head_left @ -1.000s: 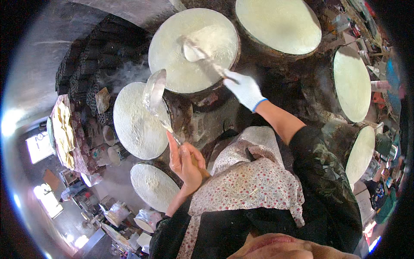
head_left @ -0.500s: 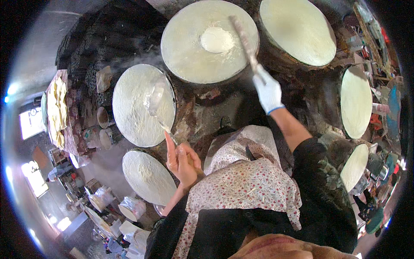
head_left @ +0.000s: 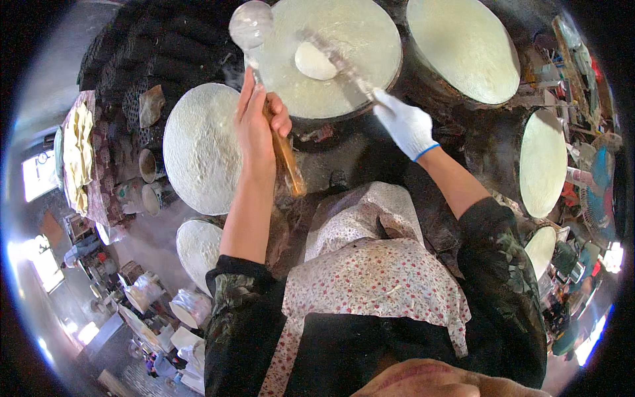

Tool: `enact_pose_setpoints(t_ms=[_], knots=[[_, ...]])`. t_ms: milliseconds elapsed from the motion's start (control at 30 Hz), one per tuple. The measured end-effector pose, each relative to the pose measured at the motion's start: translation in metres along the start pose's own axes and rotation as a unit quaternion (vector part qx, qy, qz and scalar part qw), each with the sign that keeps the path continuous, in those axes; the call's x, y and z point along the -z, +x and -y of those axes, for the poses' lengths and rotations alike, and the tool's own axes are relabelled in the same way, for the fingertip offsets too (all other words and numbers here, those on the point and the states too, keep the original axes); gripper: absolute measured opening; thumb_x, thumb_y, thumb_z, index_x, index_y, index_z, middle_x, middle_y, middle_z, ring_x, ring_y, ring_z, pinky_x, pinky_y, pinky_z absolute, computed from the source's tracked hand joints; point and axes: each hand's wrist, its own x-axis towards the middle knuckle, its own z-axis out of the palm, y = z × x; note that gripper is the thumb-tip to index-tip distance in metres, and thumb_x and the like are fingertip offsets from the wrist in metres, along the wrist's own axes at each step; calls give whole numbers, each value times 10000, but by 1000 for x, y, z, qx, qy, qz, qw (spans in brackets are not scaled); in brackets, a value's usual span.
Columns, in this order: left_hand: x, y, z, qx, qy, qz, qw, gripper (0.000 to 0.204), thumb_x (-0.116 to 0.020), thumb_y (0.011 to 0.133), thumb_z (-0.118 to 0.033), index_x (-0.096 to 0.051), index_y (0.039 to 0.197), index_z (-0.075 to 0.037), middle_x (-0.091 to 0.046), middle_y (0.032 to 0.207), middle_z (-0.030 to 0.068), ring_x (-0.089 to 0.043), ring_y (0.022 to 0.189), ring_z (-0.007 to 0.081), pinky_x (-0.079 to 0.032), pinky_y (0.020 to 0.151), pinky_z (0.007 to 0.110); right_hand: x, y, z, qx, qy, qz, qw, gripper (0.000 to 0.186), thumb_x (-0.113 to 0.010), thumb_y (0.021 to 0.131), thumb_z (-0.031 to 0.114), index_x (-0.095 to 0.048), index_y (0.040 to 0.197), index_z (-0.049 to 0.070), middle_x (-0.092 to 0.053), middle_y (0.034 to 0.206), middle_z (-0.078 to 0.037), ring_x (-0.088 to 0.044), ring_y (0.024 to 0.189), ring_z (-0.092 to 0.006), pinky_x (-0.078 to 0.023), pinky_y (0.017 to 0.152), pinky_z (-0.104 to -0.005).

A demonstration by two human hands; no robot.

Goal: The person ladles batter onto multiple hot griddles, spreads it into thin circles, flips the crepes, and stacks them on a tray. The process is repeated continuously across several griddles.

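My bare left hand [head_left: 258, 126] grips the wooden handle of a ladle [head_left: 251, 25], whose round metal bowl is at the left edge of the far middle round griddle [head_left: 370, 40]. That griddle carries a pale coating with a whiter puddle of batter [head_left: 315, 61] near its middle. In a white glove with a blue cuff, my right hand [head_left: 405, 126] is closed around a long, batter-smeared spreader [head_left: 347, 69]. The spreader is blurred; its far end lies over the puddle, and I cannot tell whether it touches.
More coated round griddles curve around me: one at left [head_left: 202, 149], one lower left [head_left: 198, 251], one far right [head_left: 463, 49] and one at right [head_left: 542, 162]. Stacked yellowish sheets [head_left: 79, 155] lie at far left. A floral apron [head_left: 377, 278] covers my front.
My left hand has lifted the ladle from the left griddle and carried it up beside the far middle one. My right hand has swung the spreader leftward over the puddle.
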Motion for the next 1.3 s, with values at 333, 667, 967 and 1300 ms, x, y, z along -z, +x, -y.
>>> enact_pose_setpoints(t_ms=[333, 667, 967, 1300], knots=[[0, -16, 27, 132, -44, -66, 988, 586, -454, 1105, -167, -285, 1666, -175, -517, 751, 39, -444, 548, 123, -417, 499, 307, -16, 15, -31, 21, 48, -158, 986, 392, -649, 993, 481, -694, 1351, 326, -785, 1036, -81, -759, 886, -312, -593, 753, -417], [-1, -34, 13, 385, -649, 48, 655, 252, -441, 1107, -175, -466, 874, -85, -426, 688, -11, -417, 539, 97, -415, 517, 279, 4, -4, 31, 6, 307, 95, 947, 426, -716, 990, 348, -699, 1385, 189, -786, 1022, -56, -679, 734, -133, -529, 639, -295], [19, -101, -32, 219, -503, 87, 831, 298, -346, 1142, -151, -469, 902, -25, -434, 738, 18, -458, 454, 83, -467, 377, 266, 36, -34, 32, 6, 341, -22, 940, 451, -731, 995, 262, -669, 1404, 82, -777, 1046, -33, -671, 728, -160, -534, 661, -308], [25, -118, -3, 259, -581, 63, 769, 322, -365, 1143, -177, -407, 850, -51, -421, 737, 21, -489, 471, 99, -484, 398, 281, -42, -102, -37, -85, 303, -64, 947, 461, -688, 1019, 186, -617, 1447, 28, -676, 1408, -109, -637, 1250, -159, -460, 1079, -273]])
